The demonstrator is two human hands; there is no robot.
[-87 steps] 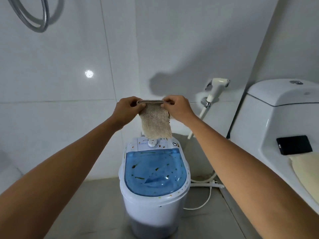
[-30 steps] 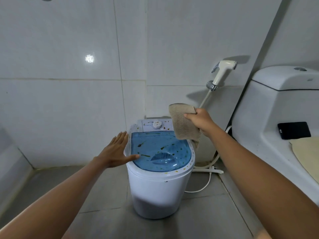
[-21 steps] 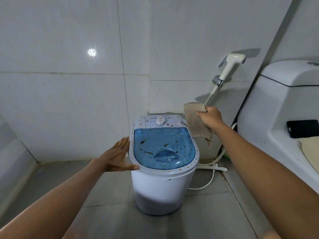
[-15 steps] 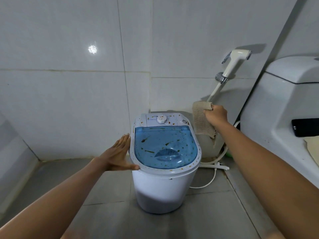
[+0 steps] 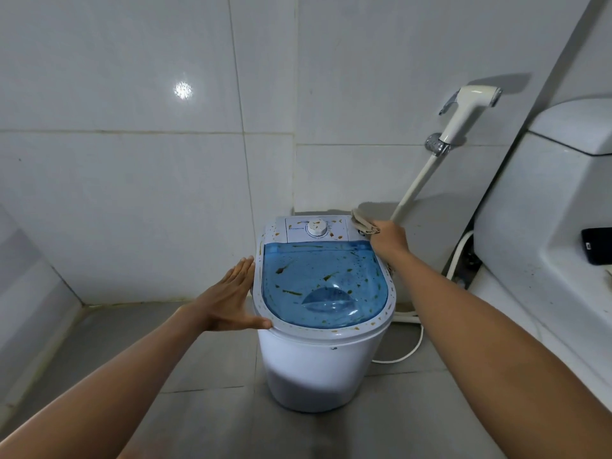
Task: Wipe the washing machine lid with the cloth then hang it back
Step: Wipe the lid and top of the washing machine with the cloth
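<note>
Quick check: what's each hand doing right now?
Left hand: open, fingers straight, resting against the washing machine rim.
Right hand: holds the cloth at the machine's back right corner.

Dim, even, cool light; small glare spot on wall tile (image 5: 182,90); soft shadow behind sprayer (image 5: 470,111); edges bowed by wide lens

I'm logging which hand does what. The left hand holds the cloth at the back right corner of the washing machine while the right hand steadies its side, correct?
The hands are swapped. In the head view the right hand holds the cloth at the back right corner of the washing machine, while the left hand steadies its side.
</note>
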